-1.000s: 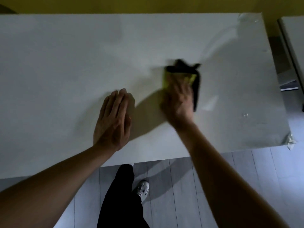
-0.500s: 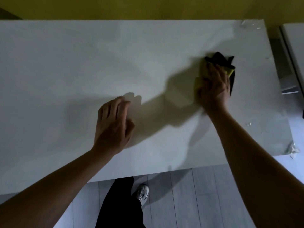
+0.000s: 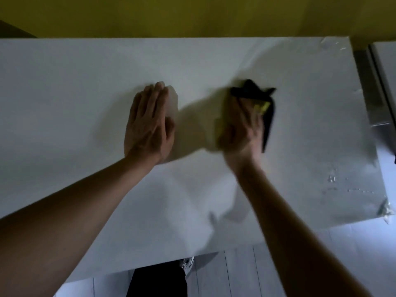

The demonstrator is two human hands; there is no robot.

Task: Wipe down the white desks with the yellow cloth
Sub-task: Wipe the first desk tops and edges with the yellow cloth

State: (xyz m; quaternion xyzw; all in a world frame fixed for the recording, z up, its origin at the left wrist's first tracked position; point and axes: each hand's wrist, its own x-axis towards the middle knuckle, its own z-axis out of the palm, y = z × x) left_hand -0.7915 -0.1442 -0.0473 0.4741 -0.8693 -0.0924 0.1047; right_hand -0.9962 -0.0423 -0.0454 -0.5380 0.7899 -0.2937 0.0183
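Head view: your right hand (image 3: 241, 127) presses the yellow cloth (image 3: 260, 106) flat against the white desk (image 3: 85, 86), right of centre; blur hides whether the fingers curl round it. Your left hand (image 3: 149, 123) rests open and flat beside it, holding nothing. The cloth's dark edge trails beyond your fingertips, so it could bunch and skip patches, I'd judge.
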